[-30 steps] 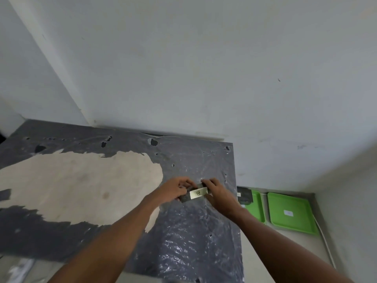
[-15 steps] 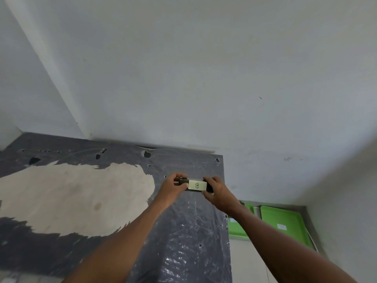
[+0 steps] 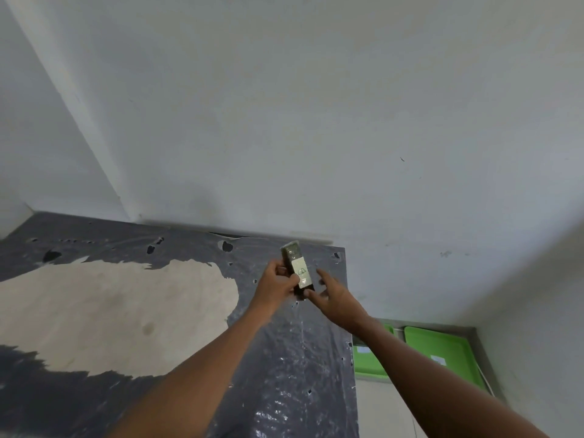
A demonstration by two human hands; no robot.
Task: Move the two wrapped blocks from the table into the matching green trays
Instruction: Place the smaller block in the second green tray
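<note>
My left hand [image 3: 278, 287] grips a dark wrapped block [image 3: 292, 252] that carries a pale label with a handwritten mark. The block stands nearly upright above the table's far right corner. My right hand [image 3: 331, 297] is just right of the block with fingers spread, its thumb by the block's lower end. Two green trays lie on the floor to the right of the table, the left tray [image 3: 368, 366] partly hidden by my right forearm and the right tray [image 3: 442, 346] in full view. Each tray bears a small white label.
The table [image 3: 300, 358] is covered by a torn dark plastic sheet, with a large bare tan patch [image 3: 110, 311] on the left. White walls close in behind and at the right. The trays sit in a narrow floor gap between table and wall.
The block has turned from lying level between both hands to standing nearly upright in my left hand. My right hand's fingers have come off it and spread.
</note>
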